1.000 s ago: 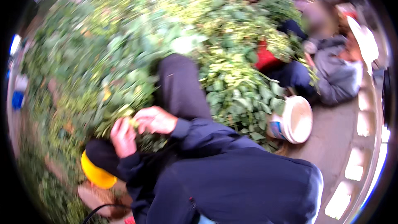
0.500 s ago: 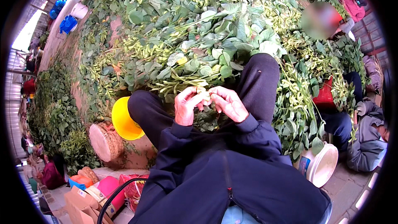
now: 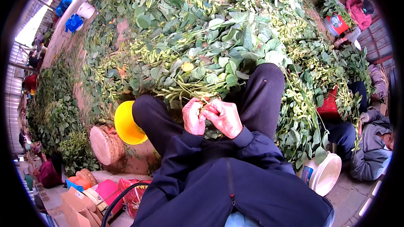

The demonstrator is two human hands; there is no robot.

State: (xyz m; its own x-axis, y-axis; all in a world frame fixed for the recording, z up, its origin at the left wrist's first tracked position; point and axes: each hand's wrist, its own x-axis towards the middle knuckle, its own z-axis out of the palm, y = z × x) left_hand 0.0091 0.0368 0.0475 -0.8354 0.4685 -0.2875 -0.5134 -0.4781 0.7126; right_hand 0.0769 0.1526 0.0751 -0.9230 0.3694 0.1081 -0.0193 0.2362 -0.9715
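My left hand and my right hand meet between my bent legs, their fingers closed together on a green bean stem; the small part between the fingertips is mostly hidden. Just beyond them lies a bunch of green pods on a wide heap of leafy bean plants. A yellow bucket stands tilted beside my left knee.
A round straw seat, boxes and bags sit at lower left. At right are a white bucket, a red container, a seated co-worker in grey and another person in pink. Several people sit along the left.
The view steadied and swung since a second ago. In the last half second my hands moved slightly down, and my right fingers curled closer against my left ones on the stem.
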